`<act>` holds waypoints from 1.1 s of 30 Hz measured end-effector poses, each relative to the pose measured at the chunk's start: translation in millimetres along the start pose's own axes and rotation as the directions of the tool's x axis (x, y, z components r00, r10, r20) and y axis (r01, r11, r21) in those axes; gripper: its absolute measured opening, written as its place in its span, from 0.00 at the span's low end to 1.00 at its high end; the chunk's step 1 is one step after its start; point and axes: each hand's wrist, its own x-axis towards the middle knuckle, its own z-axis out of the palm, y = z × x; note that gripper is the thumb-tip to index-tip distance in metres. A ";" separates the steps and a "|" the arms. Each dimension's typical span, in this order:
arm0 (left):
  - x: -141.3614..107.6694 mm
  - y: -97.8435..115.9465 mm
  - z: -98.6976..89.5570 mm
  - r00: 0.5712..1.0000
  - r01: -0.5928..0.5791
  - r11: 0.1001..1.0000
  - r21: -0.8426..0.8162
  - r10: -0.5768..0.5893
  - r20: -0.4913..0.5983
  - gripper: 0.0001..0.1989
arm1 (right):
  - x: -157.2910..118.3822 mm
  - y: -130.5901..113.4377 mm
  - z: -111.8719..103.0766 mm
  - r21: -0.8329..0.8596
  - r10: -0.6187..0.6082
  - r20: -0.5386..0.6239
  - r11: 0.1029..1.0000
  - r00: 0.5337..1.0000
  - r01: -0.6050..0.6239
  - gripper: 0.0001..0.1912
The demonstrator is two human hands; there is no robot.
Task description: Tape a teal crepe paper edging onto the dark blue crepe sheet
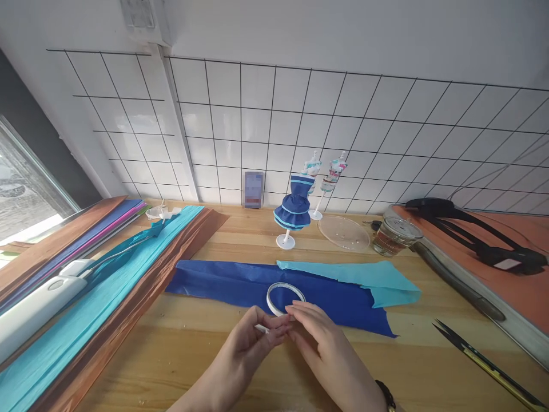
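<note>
My left hand (256, 343) is closed in a pinch near the table's front, with a small white strip (261, 328) showing between its fingers. Meeting it at the fingertips is my right hand (319, 337), its fingers pressed together; whatever they may hold is hidden. Just beyond both hands lies a nearly used-up white roll of tape (270, 297). It rests on a long piece of dark blue crepe paper (227, 278). A light blue crepe paper piece (386, 274) overlaps the right part of the dark blue one.
Thread snips or tweezers (476, 357) lie at right. Behind stand a blue miniature dress (295, 203) on a stand, a clear disc (343, 233) and a lidded glass jar (397, 234). Crepe paper sheets (128, 274) and a white glue gun (43, 303) fill the left side.
</note>
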 end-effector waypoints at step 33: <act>9.6 5.2 -16.6 0.933 0.039 0.974 -0.222 -0.115 -0.340 0.17 | 4.8 -7.6 -41.7 -0.440 -0.396 -0.229 0.857 0.889 0.268 0.06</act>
